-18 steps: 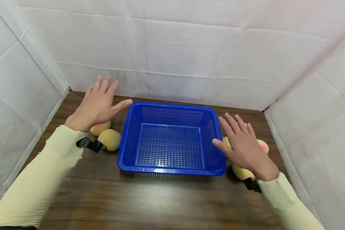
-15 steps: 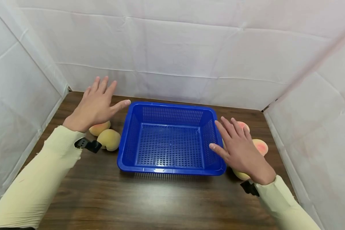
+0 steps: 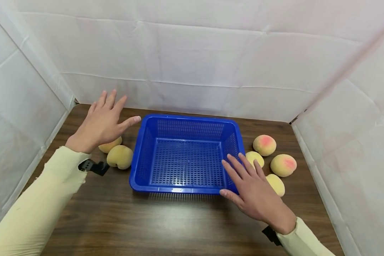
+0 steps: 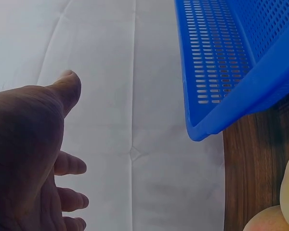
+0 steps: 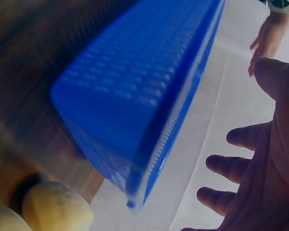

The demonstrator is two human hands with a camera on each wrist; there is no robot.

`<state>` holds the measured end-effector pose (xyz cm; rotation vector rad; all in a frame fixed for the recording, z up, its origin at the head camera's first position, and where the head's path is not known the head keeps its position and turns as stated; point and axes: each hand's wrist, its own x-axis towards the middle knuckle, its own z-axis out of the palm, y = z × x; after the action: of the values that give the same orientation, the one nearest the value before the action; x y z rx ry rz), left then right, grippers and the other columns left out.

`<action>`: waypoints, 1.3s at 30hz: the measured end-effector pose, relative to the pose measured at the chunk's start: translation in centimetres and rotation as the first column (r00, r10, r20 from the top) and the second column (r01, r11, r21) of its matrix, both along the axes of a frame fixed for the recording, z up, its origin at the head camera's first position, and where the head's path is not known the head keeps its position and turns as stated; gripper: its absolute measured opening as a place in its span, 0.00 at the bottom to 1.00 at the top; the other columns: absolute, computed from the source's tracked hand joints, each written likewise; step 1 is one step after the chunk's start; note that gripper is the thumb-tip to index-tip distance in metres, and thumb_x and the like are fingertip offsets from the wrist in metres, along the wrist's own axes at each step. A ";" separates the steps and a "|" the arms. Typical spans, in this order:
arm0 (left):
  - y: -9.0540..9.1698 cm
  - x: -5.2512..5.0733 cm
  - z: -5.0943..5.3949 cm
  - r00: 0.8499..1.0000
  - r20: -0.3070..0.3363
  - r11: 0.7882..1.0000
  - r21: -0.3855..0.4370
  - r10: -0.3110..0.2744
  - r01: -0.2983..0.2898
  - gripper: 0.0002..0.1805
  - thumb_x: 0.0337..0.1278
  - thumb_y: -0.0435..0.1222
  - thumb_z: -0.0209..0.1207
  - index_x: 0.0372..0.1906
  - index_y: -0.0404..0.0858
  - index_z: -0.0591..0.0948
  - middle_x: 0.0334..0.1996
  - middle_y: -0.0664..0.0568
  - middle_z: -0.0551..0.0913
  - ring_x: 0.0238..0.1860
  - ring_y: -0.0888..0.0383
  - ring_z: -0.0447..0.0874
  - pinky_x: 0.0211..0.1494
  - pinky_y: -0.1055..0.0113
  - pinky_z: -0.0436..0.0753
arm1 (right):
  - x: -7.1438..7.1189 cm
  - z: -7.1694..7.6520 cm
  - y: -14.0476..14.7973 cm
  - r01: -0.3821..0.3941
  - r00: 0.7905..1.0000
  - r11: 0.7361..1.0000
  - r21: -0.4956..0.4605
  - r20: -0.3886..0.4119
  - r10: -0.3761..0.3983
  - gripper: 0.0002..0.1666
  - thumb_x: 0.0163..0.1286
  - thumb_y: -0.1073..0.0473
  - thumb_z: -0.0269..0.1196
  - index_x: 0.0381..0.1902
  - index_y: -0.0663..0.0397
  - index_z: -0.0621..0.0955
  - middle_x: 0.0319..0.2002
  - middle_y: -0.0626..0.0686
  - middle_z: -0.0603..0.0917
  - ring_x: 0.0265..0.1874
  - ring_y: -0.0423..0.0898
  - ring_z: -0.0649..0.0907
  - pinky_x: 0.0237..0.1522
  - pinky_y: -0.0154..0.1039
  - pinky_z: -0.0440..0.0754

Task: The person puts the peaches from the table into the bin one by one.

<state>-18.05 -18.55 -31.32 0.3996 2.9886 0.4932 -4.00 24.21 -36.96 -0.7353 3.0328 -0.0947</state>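
A blue plastic basket (image 3: pixel 185 190) with slotted walls stands on the table, nothing inside it. My left hand (image 3: pixel 99 124), fingers spread, hovers left of the basket beyond two yellow peaches (image 3: pixel 120 157). In the left wrist view, a gap separates this hand (image 4: pixel 31 149) from the basket (image 4: pixel 250 98). My right hand (image 3: pixel 257 193) is held palm down, fingers extended, over the basket's front right corner, which it hides. The right wrist view has this hand (image 5: pixel 269 159) apart from the basket wall (image 5: pixel 101 103). Several yellow-pink peaches (image 3: pixel 283 165) lie right of the basket.
The dark wooden table (image 3: pixel 166 227) extends in front of the basket. White sheeting (image 3: pixel 192 53) walls in the back and both sides. Black straps with small cameras (image 3: pixel 97 167) sit on the wrists.
My right hand has moved towards me and slightly left, uncovering the right-hand peaches. My left hand has shifted slightly left and nearer to me. The basket stays in place.
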 end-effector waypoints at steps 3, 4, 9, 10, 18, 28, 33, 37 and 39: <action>-0.1 0.1 -0.1 1.000 0.007 1.000 -0.001 0.002 -0.002 0.52 0.75 0.69 0.42 0.84 0.34 0.51 0.83 0.28 0.38 0.83 0.27 0.30 0.79 0.25 0.42 | 0.8 -0.4 -0.3 -0.009 1.000 1.000 0.020 0.011 0.009 0.46 0.77 0.31 0.56 0.83 0.42 0.60 0.84 0.52 0.58 0.84 0.61 0.56 0.78 0.72 0.53; -0.2 0.1 -0.2 1.000 0.008 1.000 -0.001 0.003 -0.003 0.52 0.75 0.69 0.42 0.84 0.34 0.51 0.83 0.27 0.38 0.83 0.27 0.30 0.79 0.25 0.42 | 0.9 -0.5 -0.4 -0.012 1.000 1.000 0.022 0.012 0.012 0.46 0.76 0.31 0.57 0.83 0.42 0.61 0.84 0.51 0.58 0.84 0.61 0.56 0.79 0.72 0.53; -0.2 0.2 -0.2 1.000 0.014 1.000 0.001 0.006 -0.006 0.52 0.74 0.69 0.42 0.84 0.34 0.51 0.83 0.28 0.38 0.84 0.28 0.29 0.79 0.25 0.41 | 1.5 -1.0 -0.7 -0.025 1.000 0.999 0.040 -0.003 0.025 0.46 0.76 0.30 0.57 0.82 0.43 0.63 0.84 0.51 0.59 0.84 0.60 0.57 0.79 0.70 0.55; -0.2 0.2 -0.2 1.000 0.015 1.000 0.000 0.005 -0.005 0.52 0.74 0.69 0.42 0.84 0.34 0.51 0.84 0.28 0.38 0.84 0.28 0.29 0.79 0.25 0.41 | 1.5 -1.0 -0.7 -0.027 1.000 0.999 0.043 -0.008 0.027 0.46 0.76 0.30 0.57 0.82 0.43 0.63 0.84 0.51 0.59 0.83 0.60 0.58 0.79 0.70 0.57; -0.7 0.0 -0.3 1.000 0.030 1.000 -0.007 0.006 -0.006 0.53 0.74 0.70 0.40 0.84 0.34 0.50 0.83 0.28 0.36 0.83 0.27 0.27 0.79 0.25 0.40 | 1.6 -2.5 -1.0 -0.057 0.998 0.998 0.039 -0.033 0.058 0.44 0.76 0.30 0.55 0.81 0.42 0.64 0.83 0.48 0.62 0.83 0.56 0.60 0.80 0.67 0.56; -1.6 -0.1 -1.0 0.998 0.064 0.999 -0.020 0.026 -0.025 0.51 0.76 0.67 0.43 0.84 0.32 0.51 0.83 0.26 0.39 0.83 0.25 0.28 0.78 0.23 0.42 | 1.2 -4.3 -0.8 -0.120 0.987 0.991 0.054 -0.101 0.125 0.36 0.82 0.37 0.51 0.80 0.44 0.68 0.82 0.51 0.64 0.82 0.54 0.63 0.81 0.63 0.58; -2.3 -0.2 -1.7 0.995 0.096 0.999 -0.012 0.038 -0.037 0.50 0.76 0.65 0.45 0.83 0.32 0.52 0.83 0.26 0.41 0.82 0.24 0.29 0.77 0.23 0.42 | 1.1 -4.7 -0.6 -0.148 0.977 0.987 0.064 -0.142 0.156 0.31 0.83 0.40 0.50 0.78 0.43 0.71 0.80 0.52 0.68 0.81 0.53 0.66 0.80 0.63 0.61; -3.0 -0.5 -2.3 0.992 0.117 0.999 -0.013 0.051 -0.050 0.50 0.76 0.64 0.45 0.83 0.32 0.52 0.83 0.26 0.42 0.82 0.25 0.29 0.77 0.22 0.43 | 1.0 -4.9 -0.5 -0.171 0.970 0.984 0.053 -0.163 0.178 0.30 0.83 0.42 0.50 0.77 0.43 0.72 0.78 0.52 0.72 0.80 0.52 0.69 0.79 0.62 0.63; -3.4 -0.7 -2.6 0.991 0.119 0.998 -0.013 0.056 -0.055 0.50 0.77 0.64 0.45 0.83 0.31 0.52 0.82 0.26 0.43 0.82 0.25 0.31 0.76 0.22 0.45 | 1.0 -4.9 -0.5 -0.184 0.967 0.982 0.048 -0.173 0.190 0.29 0.84 0.43 0.50 0.76 0.44 0.73 0.77 0.52 0.73 0.79 0.52 0.70 0.79 0.61 0.64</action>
<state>-18.74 -21.98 -33.95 0.2766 2.8920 0.4887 -3.00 23.67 -41.82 -1.0775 3.0994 0.0229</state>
